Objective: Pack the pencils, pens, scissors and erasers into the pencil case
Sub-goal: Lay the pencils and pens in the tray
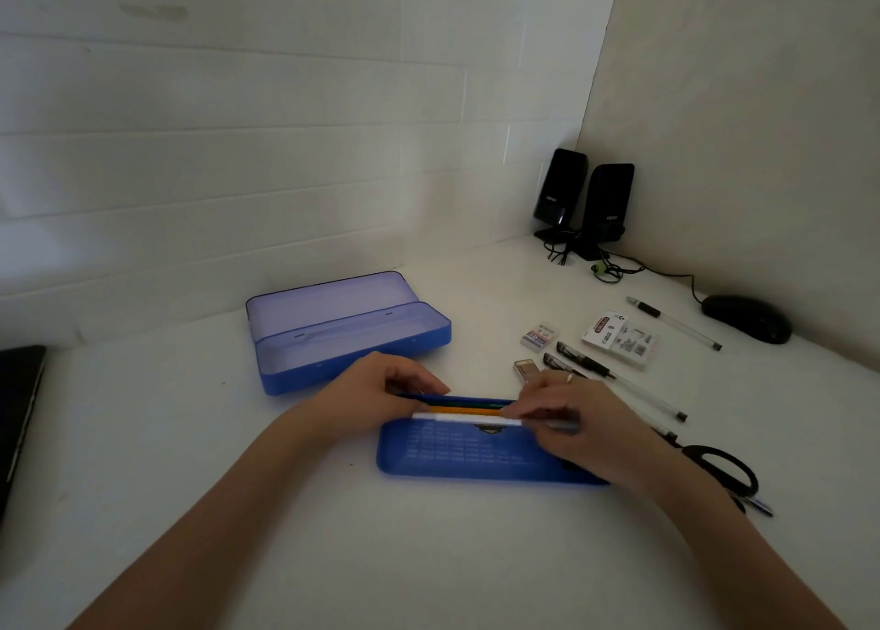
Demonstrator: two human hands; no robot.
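The blue pencil case (333,373) lies open and empty at the back left, its lid leaning towards the wall. In front of it a flat blue tray (466,460) with printed tables lies on the desk. Over the tray's far edge I hold a bundle of pencils (469,414), yellow, green, white and blue. My left hand (376,391) grips the left end and my right hand (566,415) pinches the right end. Two erasers (539,336) (525,370), black-capped pens (619,381) and black scissors (724,467) lie to the right, the scissors partly hidden by my right wrist.
A clear pen (676,324) and a white packet (619,339) lie further right. A black mouse (747,317) and two black speakers (585,200) with cables occupy the back right corner. A dark laptop edge (19,415) shows at the left. Walls bound the desk behind and right.
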